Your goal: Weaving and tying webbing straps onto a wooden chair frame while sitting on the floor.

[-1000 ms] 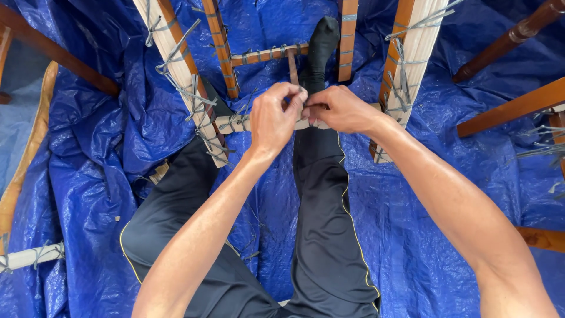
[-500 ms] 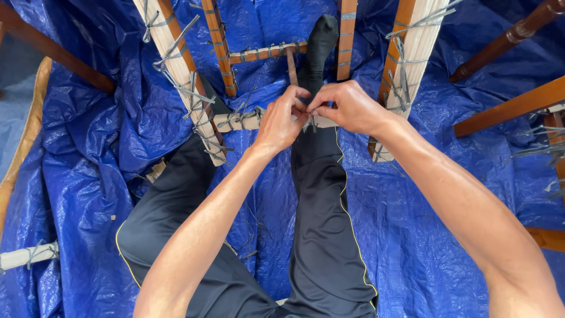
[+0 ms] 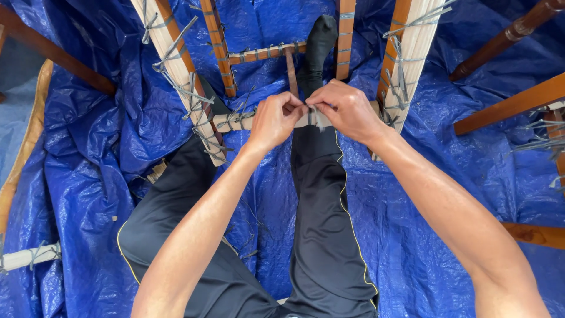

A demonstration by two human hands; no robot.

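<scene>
I sit on a blue tarp [image 3: 88, 176] with my legs in black trousers [image 3: 321, 206] stretched under a wooden frame. My left hand [image 3: 273, 121] and my right hand [image 3: 347, 109] meet over a pale crossbar [image 3: 235, 122] of the frame. Both pinch a thin grey wire tie [image 3: 312, 112] wrapped around that bar. The frame has pale side rails [image 3: 176, 65] and orange-brown slats [image 3: 215, 41], bound at the joints with several grey wire ties. My foot in a black sock [image 3: 321, 35] lies between the slats.
Dark wooden poles [image 3: 506, 38] lie at the right and another pole [image 3: 53, 53] at the upper left. A short pale stick with wire [image 3: 29, 256] rests at the lower left. More wire-tied wood [image 3: 550, 129] shows at the right edge.
Both hands have shifted slightly on the crossbar, fingertips closing together on the wire tie. The frame and legs stay put.
</scene>
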